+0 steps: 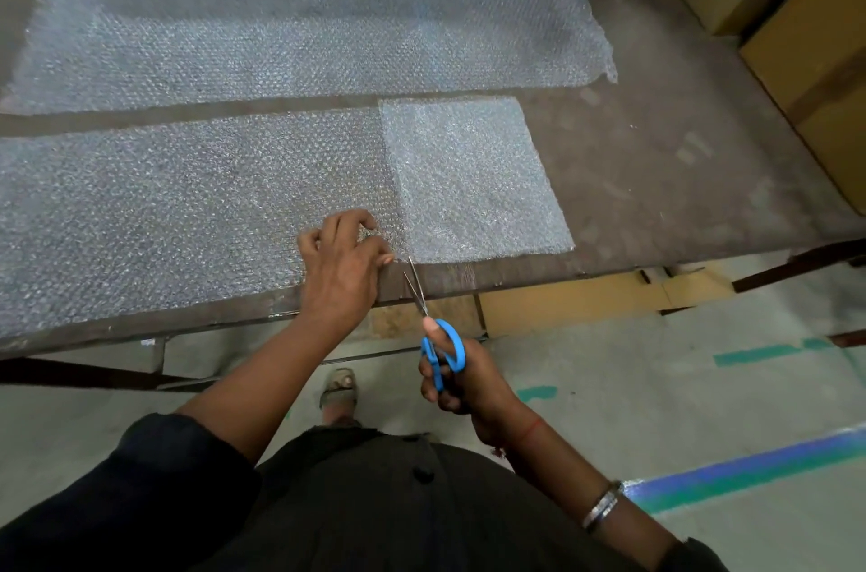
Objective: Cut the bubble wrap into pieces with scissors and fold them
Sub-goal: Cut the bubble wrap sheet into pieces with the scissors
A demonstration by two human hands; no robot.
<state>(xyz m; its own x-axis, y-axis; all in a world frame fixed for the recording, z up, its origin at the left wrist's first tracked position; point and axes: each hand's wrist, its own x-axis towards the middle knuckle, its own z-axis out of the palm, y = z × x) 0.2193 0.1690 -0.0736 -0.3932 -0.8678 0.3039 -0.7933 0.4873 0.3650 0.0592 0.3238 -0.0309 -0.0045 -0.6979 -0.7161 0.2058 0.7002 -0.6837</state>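
Note:
A long strip of bubble wrap (178, 215) lies across the near part of the brown table (656, 177). Its right end is doubled over into a whiter folded square (473, 182). My left hand (344, 260) presses the strip near its front edge, fingers bent, just left of that square. My right hand (457, 377) holds blue-handled scissors (433, 327) below the table edge. Their blades are parted and the tips point at the strip's front edge beside my left fingertips. A larger sheet of bubble wrap (300, 9) covers the far part of the table.
Cardboard boxes (806, 32) stand at the right beyond the table. Flat cardboard (576, 299) lies on the floor under the table's front edge. My sandalled foot (339, 388) is on the grey floor, which carries blue and green tape lines (750, 468).

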